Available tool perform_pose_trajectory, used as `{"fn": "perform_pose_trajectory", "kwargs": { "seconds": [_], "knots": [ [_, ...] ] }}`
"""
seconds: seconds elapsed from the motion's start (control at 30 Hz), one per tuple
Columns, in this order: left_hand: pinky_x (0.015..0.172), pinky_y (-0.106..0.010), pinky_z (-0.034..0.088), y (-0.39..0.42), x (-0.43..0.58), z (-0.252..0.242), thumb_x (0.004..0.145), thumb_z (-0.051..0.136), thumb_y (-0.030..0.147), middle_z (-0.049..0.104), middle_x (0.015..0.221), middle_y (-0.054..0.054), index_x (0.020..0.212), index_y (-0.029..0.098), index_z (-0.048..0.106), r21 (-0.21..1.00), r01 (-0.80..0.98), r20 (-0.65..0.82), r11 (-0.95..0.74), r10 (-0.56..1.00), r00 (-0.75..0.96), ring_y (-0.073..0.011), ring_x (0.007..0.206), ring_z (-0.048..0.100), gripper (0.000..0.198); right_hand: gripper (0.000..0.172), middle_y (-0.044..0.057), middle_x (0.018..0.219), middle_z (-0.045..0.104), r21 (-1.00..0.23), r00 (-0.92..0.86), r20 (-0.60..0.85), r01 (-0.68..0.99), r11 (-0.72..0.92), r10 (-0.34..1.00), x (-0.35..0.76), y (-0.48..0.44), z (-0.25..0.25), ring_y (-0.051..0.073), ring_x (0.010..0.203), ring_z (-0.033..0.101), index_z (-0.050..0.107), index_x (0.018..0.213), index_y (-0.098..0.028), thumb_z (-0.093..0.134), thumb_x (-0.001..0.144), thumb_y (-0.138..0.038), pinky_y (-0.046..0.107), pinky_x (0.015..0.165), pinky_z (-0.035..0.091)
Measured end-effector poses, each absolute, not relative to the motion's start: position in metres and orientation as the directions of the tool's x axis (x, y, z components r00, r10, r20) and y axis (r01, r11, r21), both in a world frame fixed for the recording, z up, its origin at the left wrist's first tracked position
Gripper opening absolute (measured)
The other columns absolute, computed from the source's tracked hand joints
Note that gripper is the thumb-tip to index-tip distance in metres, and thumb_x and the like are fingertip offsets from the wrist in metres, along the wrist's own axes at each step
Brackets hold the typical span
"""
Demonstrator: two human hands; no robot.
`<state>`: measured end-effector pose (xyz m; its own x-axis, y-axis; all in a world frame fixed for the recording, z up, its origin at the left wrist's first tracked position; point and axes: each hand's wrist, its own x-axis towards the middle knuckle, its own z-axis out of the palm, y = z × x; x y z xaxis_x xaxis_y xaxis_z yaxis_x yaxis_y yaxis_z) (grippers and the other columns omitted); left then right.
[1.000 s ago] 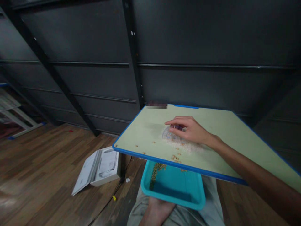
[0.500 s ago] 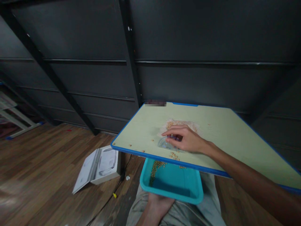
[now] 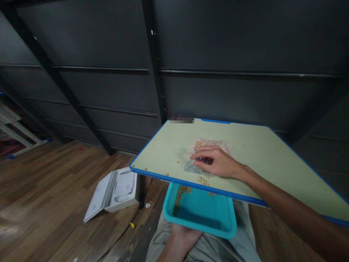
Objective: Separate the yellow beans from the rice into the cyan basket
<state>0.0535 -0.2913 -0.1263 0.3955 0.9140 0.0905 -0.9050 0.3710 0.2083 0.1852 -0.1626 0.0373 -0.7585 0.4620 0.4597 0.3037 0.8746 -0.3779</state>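
Observation:
My right hand (image 3: 214, 160) rests on the pale-topped folding table (image 3: 267, 160), fingers and thumb curved around a purple-printed part of a clear plastic bag (image 3: 190, 166). Exactly how the fingers grip the bag is partly hidden. Behind the knuckles, many round tan beans (image 3: 208, 143) lie in or on the bag. Several loose beans (image 3: 203, 181) sit by the table's front edge, just in front of the hand. Below that edge, my left hand (image 3: 184, 234) supports a turquoise plastic tray (image 3: 200, 229) from underneath, its fingers hidden. Beans (image 3: 180, 196) are gathered along the tray's far left side.
A few single beans (image 3: 177, 162) are scattered toward the table's left corner. On the wooden floor to the left lie an open white box (image 3: 124, 189) and a black cable (image 3: 120, 238). A dark panelled wall (image 3: 231, 43) stands behind the table.
One loose bean near the front left edge has rolled a little to the left. Both hands and the tray stay nearly in place; the view has shifted slightly.

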Motion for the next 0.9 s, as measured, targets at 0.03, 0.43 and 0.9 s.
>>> {"fn": "perform_pose_trajectory", "kwargs": {
  "seconds": [0.03,0.43,0.9],
  "knots": [
    [0.118,-0.056,0.025,-0.291,0.054,-0.129,0.088,0.041,0.054,0.069,0.13,-0.006,0.125,0.024,0.061,0.209,-0.907,0.091,0.366,0.916,0.391,-0.0308,0.135,0.047,0.052,0.022,0.006,0.102,0.074,-0.372,-0.759,0.459,0.307,0.876,0.461,0.185,-0.162,0.037,0.017,0.091,0.066,0.071,0.109,-0.02,0.058,0.093,-0.023,0.034,0.085,0.049],
    [0.116,-0.056,0.029,-0.292,0.054,-0.135,0.092,0.035,0.052,0.075,0.118,-0.007,0.121,0.026,0.065,0.212,-0.904,0.053,0.37,0.92,0.389,-0.0305,0.128,0.055,0.049,0.023,0.005,0.11,0.074,-0.279,-0.737,0.465,0.404,0.871,0.49,0.188,-0.156,0.038,0.02,0.105,0.066,0.072,0.112,-0.025,0.057,0.094,-0.024,0.043,0.097,0.047],
    [0.115,-0.058,0.029,-0.293,0.052,-0.145,0.09,0.036,0.055,0.072,0.123,-0.009,0.121,0.025,0.065,0.203,-0.903,0.054,0.378,0.917,0.396,-0.0318,0.127,0.056,0.052,0.022,0.007,0.108,0.073,-0.34,-0.634,0.54,0.438,0.832,0.554,0.189,-0.151,0.033,0.021,0.102,0.067,0.071,0.111,-0.022,0.059,0.093,-0.027,0.04,0.093,0.05]
  ]
}}
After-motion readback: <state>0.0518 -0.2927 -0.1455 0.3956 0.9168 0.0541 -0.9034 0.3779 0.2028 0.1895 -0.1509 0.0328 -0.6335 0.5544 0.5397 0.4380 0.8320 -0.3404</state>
